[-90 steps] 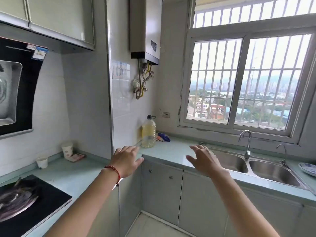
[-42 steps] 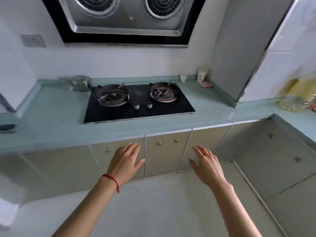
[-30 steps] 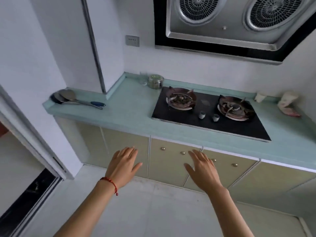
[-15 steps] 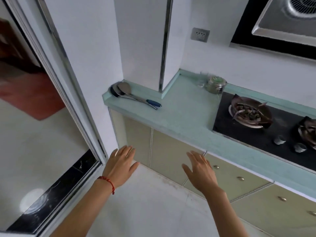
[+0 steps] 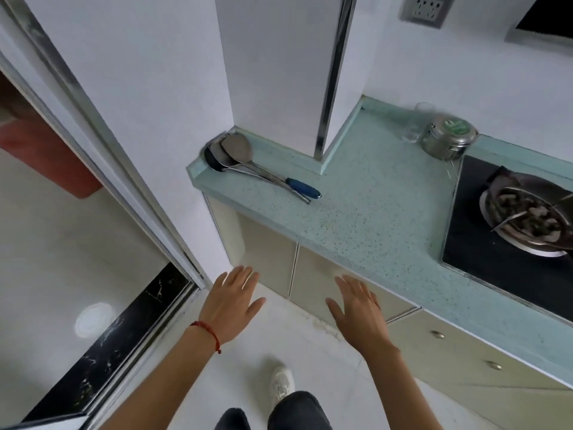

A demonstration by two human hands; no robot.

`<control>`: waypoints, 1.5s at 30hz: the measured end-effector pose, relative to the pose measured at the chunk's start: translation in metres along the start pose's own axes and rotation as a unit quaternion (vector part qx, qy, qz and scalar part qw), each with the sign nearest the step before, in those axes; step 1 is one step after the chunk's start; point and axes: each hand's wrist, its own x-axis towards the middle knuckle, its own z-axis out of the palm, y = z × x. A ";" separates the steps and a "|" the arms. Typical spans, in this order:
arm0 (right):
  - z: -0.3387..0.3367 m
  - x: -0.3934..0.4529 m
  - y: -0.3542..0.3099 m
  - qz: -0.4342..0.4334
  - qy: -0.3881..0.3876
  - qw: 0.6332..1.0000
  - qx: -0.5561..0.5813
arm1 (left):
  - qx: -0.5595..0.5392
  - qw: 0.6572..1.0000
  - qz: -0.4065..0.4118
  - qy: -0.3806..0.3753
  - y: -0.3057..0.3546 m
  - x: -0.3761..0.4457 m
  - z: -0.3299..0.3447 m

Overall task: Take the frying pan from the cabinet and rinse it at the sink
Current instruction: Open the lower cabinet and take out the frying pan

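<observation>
Frying pan not in view (presumably behind the closed cabinet doors (image 5: 266,259)). Left hand (image 5: 232,302) and right hand (image 5: 356,308) spread, empty. Likely rigid, heavy: grasp by handle.

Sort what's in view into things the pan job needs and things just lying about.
For the job:
- left hand, open, holding nothing
- right hand, open, holding nothing
- lower cabinet doors, shut; no frying pan in view

Lying about:
- spatula and ladle on the countertop
- lidded steel pot
- drinking glass
- gas burner
- wall socket
</observation>
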 end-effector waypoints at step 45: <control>0.146 0.148 -0.069 0.416 0.216 0.386 0.794 | -0.794 0.472 -0.361 -0.126 -0.036 0.158 0.110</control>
